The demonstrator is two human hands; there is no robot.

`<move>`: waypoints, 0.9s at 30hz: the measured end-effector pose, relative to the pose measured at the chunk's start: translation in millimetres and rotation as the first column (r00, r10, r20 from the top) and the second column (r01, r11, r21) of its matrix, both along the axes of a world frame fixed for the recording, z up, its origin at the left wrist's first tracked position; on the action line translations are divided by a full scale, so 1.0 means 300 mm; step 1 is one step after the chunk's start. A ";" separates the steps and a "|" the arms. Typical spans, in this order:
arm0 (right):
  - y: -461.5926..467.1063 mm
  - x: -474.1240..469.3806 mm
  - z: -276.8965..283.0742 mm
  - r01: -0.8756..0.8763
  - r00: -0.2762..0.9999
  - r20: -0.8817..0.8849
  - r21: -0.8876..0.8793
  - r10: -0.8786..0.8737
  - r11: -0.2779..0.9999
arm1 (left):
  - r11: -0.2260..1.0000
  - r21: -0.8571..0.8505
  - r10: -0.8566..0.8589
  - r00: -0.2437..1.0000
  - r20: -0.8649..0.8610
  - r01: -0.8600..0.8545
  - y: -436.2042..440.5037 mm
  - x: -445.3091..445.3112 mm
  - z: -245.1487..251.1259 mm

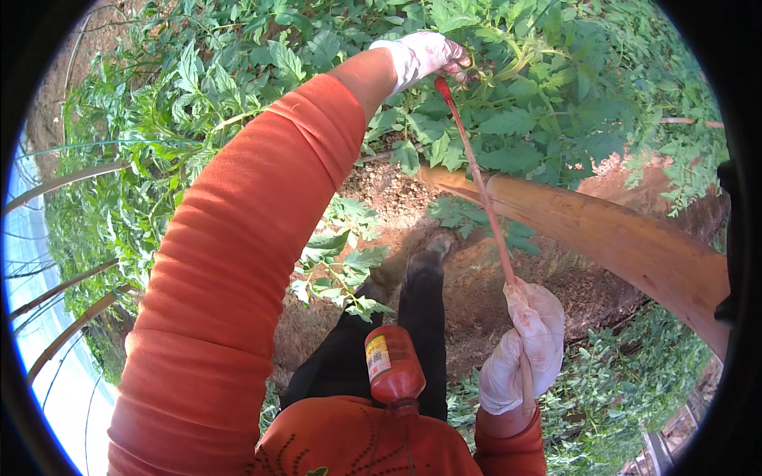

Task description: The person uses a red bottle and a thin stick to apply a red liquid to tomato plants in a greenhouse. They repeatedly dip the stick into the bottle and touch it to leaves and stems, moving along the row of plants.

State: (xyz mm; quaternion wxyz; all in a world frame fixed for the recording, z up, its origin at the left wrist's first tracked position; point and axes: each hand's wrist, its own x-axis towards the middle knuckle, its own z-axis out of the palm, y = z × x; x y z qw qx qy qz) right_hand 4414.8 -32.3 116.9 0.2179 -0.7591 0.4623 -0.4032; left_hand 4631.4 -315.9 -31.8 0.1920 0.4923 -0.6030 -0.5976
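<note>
My left hand (434, 56), in a thin white glove with reddish stains, reaches among the leaves of a tomato plant (512, 65), its fingertips at a stem; whether they pinch it is unclear. My right hand (527, 348), gloved too, is closed around the lower part of a thin stick (489, 208). The stick slants up and left, and its red-coated tip (441, 85) is just below my left fingers. A bottle of red liquid (397, 366), bearing a printed label, hangs neck-down in front of my chest.
A thick bamboo pole (595, 229) crosses at the right, above bare soil (488, 285). A leafy tomato shoot (345, 268) stands near my legs. Dense plants grow ahead and on both sides. Thin bamboo poles (77, 324) and pale plastic sheeting (65, 398) are at the left.
</note>
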 end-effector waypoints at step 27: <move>0.053 -0.066 0.075 0.072 0.997 -0.036 -0.018 -0.073 0.997 | 0.973 0.229 0.055 0.948 -0.312 0.019 0.006 -0.035 0.087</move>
